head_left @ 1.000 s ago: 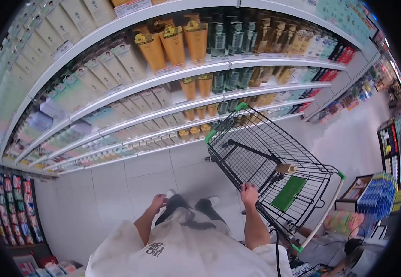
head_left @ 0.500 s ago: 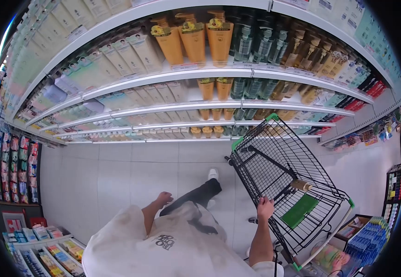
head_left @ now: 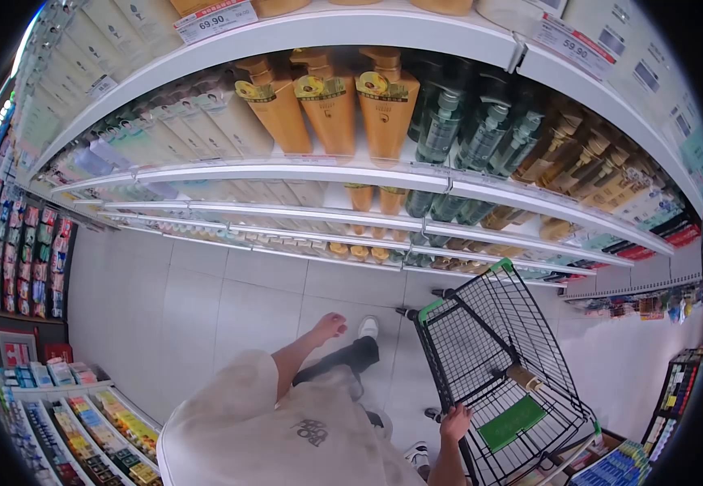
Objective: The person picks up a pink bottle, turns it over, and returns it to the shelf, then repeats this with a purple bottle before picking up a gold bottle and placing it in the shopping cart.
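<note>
- The shopping cart (head_left: pixel 471 336) stands on the floor (head_left: pixel 262 285) to the person's right, its long axis slanting from the handle at lower right towards the shelves (head_left: pixel 287 180).
- The right hand (head_left: pixel 455 423), the nearer, grasps the cart's left rim; the basket lies to the right of its fingers.
- A tan bottle (head_left: pixel 523 378) lies slanted inside, just beyond the right hand.
- The left hand (head_left: pixel 332 325) hangs well apart from the cart, its fingers relaxed and seemingly empty.
- Price labels (head_left: pixel 215 19) read "69.90" and "59.90"; the shirt print (head_left: pixel 313 432) is illegible.
</note>
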Demonstrator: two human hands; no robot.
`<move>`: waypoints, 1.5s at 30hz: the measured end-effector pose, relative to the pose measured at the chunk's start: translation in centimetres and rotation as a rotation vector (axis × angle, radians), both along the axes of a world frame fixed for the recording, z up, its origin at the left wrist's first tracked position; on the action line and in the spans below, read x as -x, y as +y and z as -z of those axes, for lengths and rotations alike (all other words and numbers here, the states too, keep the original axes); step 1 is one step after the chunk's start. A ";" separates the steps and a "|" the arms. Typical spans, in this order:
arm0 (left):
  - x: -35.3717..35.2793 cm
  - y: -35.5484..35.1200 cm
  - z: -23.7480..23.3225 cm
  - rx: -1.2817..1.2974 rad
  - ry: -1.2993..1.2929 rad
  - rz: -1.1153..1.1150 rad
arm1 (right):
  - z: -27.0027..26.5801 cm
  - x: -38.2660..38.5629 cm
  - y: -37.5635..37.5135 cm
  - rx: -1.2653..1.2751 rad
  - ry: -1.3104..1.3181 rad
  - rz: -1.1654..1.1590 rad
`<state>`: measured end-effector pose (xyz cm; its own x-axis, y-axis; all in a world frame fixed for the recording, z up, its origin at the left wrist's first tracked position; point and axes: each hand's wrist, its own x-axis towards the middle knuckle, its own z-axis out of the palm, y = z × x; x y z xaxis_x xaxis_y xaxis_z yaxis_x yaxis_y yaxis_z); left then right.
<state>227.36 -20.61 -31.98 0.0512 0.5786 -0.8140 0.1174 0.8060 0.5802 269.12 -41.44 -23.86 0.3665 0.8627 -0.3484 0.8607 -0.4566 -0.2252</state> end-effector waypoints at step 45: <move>-21.3 21.0 -30.4 -1.783 1.010 0.063 | 2.8 -16.5 -1.9 0.052 0.408 -0.073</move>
<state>248.62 0.35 -1.56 0.0869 0.6149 0.7838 0.8333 -0.4761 0.2811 285.66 -43.31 -26.69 0.1278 0.8589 -0.4960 0.7362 -0.4172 -0.5328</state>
